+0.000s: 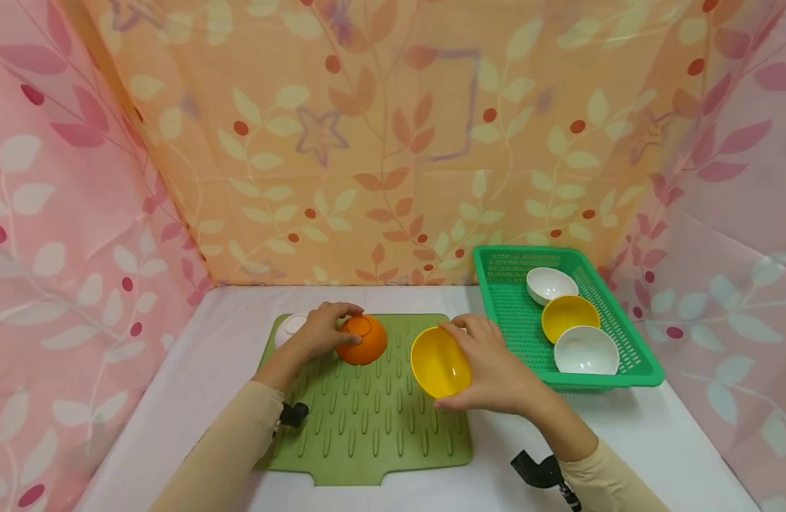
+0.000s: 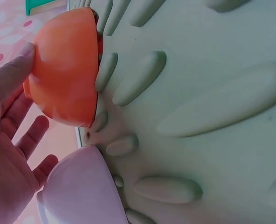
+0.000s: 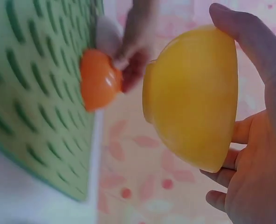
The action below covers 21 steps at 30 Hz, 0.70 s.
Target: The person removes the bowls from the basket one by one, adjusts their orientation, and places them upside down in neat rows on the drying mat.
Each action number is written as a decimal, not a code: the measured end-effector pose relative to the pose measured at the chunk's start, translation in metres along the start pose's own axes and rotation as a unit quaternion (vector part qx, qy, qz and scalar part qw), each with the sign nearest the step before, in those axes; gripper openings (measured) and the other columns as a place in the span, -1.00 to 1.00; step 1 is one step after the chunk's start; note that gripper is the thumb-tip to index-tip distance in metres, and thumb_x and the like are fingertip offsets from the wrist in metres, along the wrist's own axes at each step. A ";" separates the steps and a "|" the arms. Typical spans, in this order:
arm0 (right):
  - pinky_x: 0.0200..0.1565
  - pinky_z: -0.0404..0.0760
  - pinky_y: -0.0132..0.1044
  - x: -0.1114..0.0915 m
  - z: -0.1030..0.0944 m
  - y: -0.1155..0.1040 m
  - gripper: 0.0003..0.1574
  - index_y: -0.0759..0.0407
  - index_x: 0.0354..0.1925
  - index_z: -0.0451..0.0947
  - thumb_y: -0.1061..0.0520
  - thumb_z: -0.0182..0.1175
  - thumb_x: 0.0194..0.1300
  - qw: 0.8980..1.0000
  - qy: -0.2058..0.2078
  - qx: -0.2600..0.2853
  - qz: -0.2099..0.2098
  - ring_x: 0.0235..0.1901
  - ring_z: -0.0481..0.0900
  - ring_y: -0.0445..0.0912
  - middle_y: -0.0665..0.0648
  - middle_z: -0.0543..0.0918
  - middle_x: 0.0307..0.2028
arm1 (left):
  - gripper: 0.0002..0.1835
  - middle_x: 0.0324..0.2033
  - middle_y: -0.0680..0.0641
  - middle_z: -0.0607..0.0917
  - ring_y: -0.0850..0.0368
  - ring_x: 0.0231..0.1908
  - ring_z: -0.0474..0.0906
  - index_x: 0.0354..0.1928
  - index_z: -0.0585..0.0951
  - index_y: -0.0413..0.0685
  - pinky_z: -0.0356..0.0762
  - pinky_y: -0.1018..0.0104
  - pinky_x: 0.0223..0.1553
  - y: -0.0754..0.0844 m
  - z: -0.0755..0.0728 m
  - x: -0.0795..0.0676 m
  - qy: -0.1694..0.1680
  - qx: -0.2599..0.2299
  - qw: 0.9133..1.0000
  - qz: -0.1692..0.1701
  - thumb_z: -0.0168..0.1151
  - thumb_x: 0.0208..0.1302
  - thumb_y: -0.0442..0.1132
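Observation:
An orange bowl (image 1: 369, 348) sits upside down on a green ridged mat (image 1: 361, 434). My left hand (image 1: 320, 328) pinches it around its foot, the thumb (image 2: 17, 70) showing near the base in the left wrist view. Next to it, a white bowl (image 2: 84, 191), also rim down, is partly covered by that hand in the head view. My right hand (image 1: 492, 366) grips a yellow bowl (image 1: 439, 364) by opposite sides of its rim. This bowl is held tilted above the mat's right side, its hollow facing the head camera.
To the right stands a green plastic basket (image 1: 639, 355) with two white bowls (image 1: 586, 352) and another yellow bowl (image 1: 568, 318) in it. A white cloth (image 1: 195, 398) covers the table. Patterned fabric curtains (image 1: 380, 142) close off the back and both sides.

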State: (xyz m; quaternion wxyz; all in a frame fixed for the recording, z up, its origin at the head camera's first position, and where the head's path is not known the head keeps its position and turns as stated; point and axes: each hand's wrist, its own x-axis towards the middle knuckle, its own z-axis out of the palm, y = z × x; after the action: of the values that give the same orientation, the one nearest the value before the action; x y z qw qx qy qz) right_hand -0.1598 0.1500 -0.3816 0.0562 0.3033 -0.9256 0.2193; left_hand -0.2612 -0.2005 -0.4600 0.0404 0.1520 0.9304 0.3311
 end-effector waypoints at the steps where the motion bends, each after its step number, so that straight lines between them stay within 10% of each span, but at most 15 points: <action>1: 0.35 0.22 0.17 -0.001 0.007 -0.002 0.56 0.10 0.46 0.35 -0.71 0.46 -0.34 1.000 0.001 -0.003 -0.003 0.34 0.20 0.07 0.06 0.38 0.24 | -0.35 0.22 0.04 0.61 -0.15 0.24 0.35 0.33 0.58 0.15 0.24 -0.25 0.24 0.001 0.000 0.000 0.000 0.002 1.000 0.000 0.53 0.19 0.01; 13: 0.44 0.07 0.14 -0.011 0.056 -0.011 0.54 0.20 0.44 0.36 -0.52 0.62 -0.38 0.999 -0.011 0.005 -0.029 0.34 0.21 0.09 0.10 0.40 0.21 | -0.34 0.19 0.01 0.64 -0.15 0.22 0.34 0.34 0.59 0.14 0.26 -0.15 0.17 0.017 -0.003 0.000 0.019 0.052 0.998 -0.013 0.55 0.18 -0.03; 21: 0.46 0.02 0.16 -0.015 0.062 -0.009 0.55 0.21 0.45 0.35 -0.53 0.61 -0.38 1.000 -0.011 0.003 -0.026 0.33 0.22 0.08 0.11 0.40 0.21 | -0.40 0.29 -0.08 0.59 -0.20 0.31 0.36 0.31 0.59 0.05 0.27 -0.27 0.29 0.040 -0.008 -0.028 0.070 0.055 0.995 0.047 0.51 0.23 -0.05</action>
State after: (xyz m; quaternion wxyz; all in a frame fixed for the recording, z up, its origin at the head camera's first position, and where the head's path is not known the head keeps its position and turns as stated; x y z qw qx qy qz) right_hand -0.1405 0.1248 -0.4380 0.0513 0.3294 -0.9175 0.2170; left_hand -0.2259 -0.1849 -0.4291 -0.0489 0.1742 0.9396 0.2907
